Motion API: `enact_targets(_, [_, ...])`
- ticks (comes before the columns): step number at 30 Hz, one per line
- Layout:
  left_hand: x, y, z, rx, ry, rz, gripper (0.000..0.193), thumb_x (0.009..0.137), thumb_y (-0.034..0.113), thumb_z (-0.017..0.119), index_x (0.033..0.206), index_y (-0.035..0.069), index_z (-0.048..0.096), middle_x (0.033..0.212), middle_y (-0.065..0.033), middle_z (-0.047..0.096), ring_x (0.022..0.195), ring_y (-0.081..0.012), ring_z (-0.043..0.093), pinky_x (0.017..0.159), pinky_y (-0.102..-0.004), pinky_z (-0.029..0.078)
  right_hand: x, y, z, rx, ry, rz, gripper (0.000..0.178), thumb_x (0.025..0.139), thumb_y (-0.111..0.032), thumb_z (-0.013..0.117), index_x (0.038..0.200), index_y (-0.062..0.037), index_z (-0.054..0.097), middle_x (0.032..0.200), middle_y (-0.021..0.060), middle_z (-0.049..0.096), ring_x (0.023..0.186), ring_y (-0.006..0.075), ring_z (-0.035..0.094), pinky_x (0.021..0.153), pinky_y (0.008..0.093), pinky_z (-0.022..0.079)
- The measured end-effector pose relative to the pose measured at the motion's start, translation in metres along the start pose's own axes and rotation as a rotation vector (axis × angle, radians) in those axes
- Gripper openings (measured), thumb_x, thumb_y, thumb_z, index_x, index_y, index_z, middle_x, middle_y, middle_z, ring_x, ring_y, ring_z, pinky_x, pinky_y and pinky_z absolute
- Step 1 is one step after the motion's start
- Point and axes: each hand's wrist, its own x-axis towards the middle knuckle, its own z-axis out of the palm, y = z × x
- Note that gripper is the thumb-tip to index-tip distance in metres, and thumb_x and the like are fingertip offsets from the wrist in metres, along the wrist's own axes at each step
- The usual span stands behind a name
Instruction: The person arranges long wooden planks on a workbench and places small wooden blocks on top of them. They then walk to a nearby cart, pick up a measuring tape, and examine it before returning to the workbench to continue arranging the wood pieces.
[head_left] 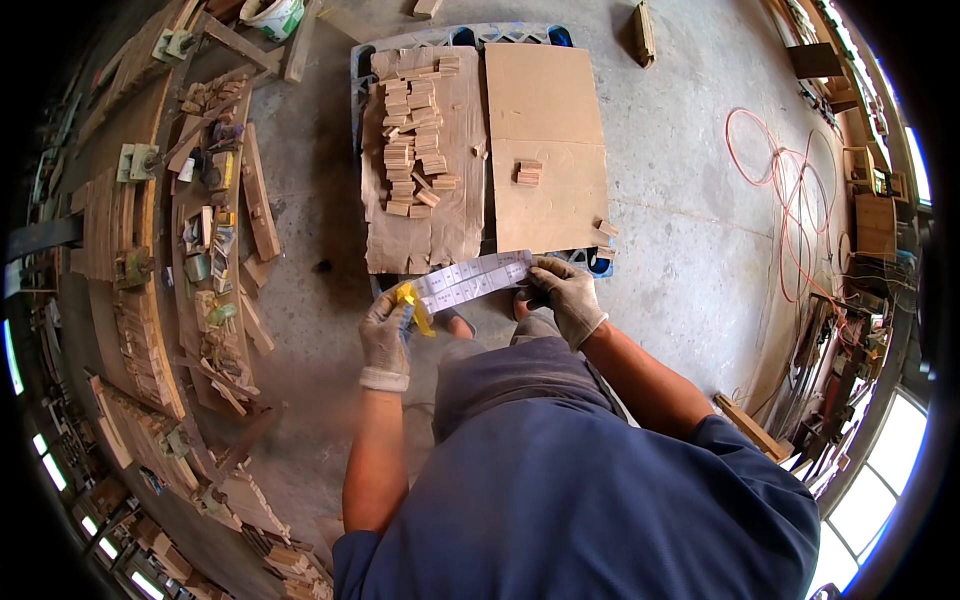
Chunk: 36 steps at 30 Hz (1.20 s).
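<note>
A white printed paper strip (470,280), marked off in boxes, stretches between my gloved hands above the near edge of a cardboard-covered pallet. My left hand (386,335) grips its left end, where a crumpled piece of yellow tape or film (415,308) hangs. At the strip's right end, the fingers of my right hand (568,298) are closed on it. Beyond lie rows of small wooden blocks (412,140) on the left cardboard sheet (455,215). A small stack of blocks (529,173) rests on the right cardboard sheet (545,110).
The blue pallet (480,33) shows around the cardboard. Along the left runs a bench with boards (255,190), clamps (137,162) and scraps. A red hose (775,180) lies coiled on the concrete floor at right. More timber (643,35) lies on the floor beyond the pallet.
</note>
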Motion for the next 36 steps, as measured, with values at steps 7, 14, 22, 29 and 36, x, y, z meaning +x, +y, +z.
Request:
enact_targets(7, [0.0005,-0.0005,-0.0009,0.010,-0.006,0.008,0.022,0.095,-0.001,0.059,0.115,-0.005,0.067,0.105,-0.0104,0.071,0.087,-0.0160,0.069,0.078,-0.0295,0.059,0.0002,0.0006,-0.0015,-0.002,-0.013,0.006,0.022,0.098,-0.010,0.063,0.116,0.0024,0.068,0.095,0.0090,0.073,0.073,0.0160,0.071,0.060,0.0277,0.058])
enact_targets(14, [-0.0042,0.0048,0.0049,0.011,0.005,-0.002,0.022,0.095,-0.001,0.059,0.115,-0.005,0.067,0.104,-0.0101,0.071,0.085,-0.0159,0.069,0.075,-0.0295,0.059,0.0003,0.0024,-0.0021,0.019,-0.013,0.012,0.024,0.099,-0.010,0.062,0.118,0.0029,0.067,0.096,0.0094,0.073,0.073,0.0163,0.071,0.059,0.0281,0.058])
enact_targets(22, [-0.0029,0.0014,0.0029,0.016,0.010,-0.015,0.023,0.095,-0.001,0.059,0.116,-0.004,0.067,0.104,-0.0095,0.071,0.085,-0.0154,0.069,0.075,-0.0290,0.059,0.0022,0.0055,-0.0047,0.012,-0.015,0.002,0.024,0.099,-0.010,0.062,0.118,0.0031,0.067,0.096,0.0099,0.073,0.074,0.0167,0.071,0.061,0.0292,0.059])
enact_targets(29, [-0.0005,-0.0016,0.0014,0.006,-0.001,-0.016,0.024,0.094,-0.002,0.059,0.116,-0.004,0.067,0.105,-0.0094,0.071,0.085,-0.0153,0.069,0.075,-0.0287,0.059,0.0013,0.0047,-0.0056,0.019,-0.028,-0.004,0.023,0.098,-0.010,0.062,0.116,0.0030,0.067,0.094,0.0096,0.073,0.074,0.0173,0.071,0.062,0.0300,0.059])
enact_targets(36, [-0.0009,-0.0010,0.0006,0.009,0.010,-0.014,0.023,0.095,-0.001,0.059,0.116,-0.005,0.067,0.105,-0.0095,0.071,0.086,-0.0152,0.069,0.076,-0.0287,0.058,-0.0012,0.0011,-0.0045,0.073,-0.060,0.010,0.023,0.098,-0.009,0.060,0.116,0.0033,0.067,0.092,0.0108,0.073,0.075,0.0188,0.072,0.064,0.0315,0.059])
